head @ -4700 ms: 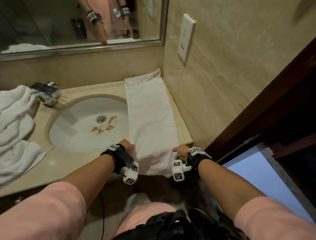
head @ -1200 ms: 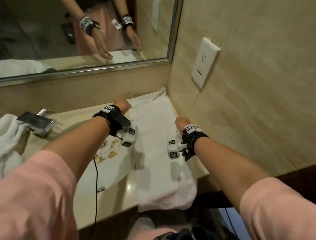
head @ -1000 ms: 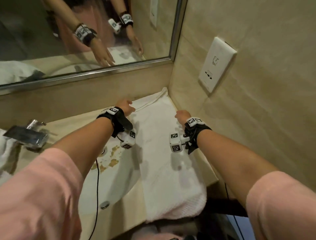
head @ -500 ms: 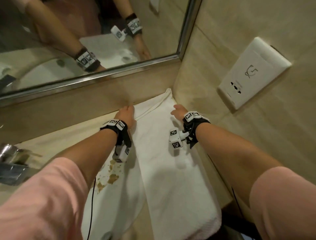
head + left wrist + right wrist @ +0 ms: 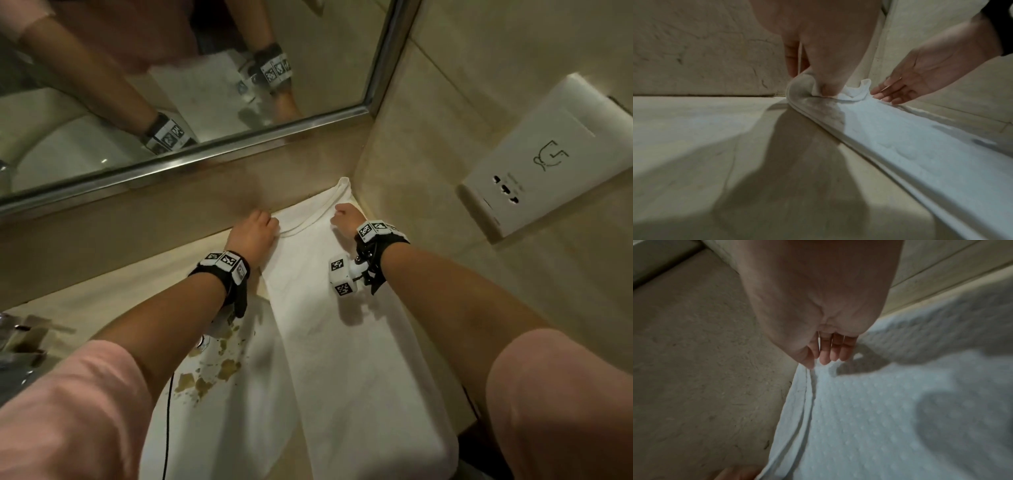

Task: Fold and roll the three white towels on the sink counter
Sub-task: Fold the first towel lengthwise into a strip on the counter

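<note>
One white towel lies as a long folded strip from the back corner of the counter to its front edge, where its near end hangs over. My left hand is at the strip's far left corner. In the left wrist view its thumb and fingers pinch that corner and lift it off the counter. My right hand is at the far right corner, close to the side wall. Its straight fingers touch the towel's end and hold nothing. The other towels are out of view.
The sink basin, marked with brown stains, lies left of the towel, which overlaps its rim. A faucet shows at the left edge. The mirror runs along the back wall, and a white wall socket sits on the right wall.
Both hands have travelled from the towel's near end to its far end by the back wall. The left hand has pinched the far left corner, and the view has leaned in.
</note>
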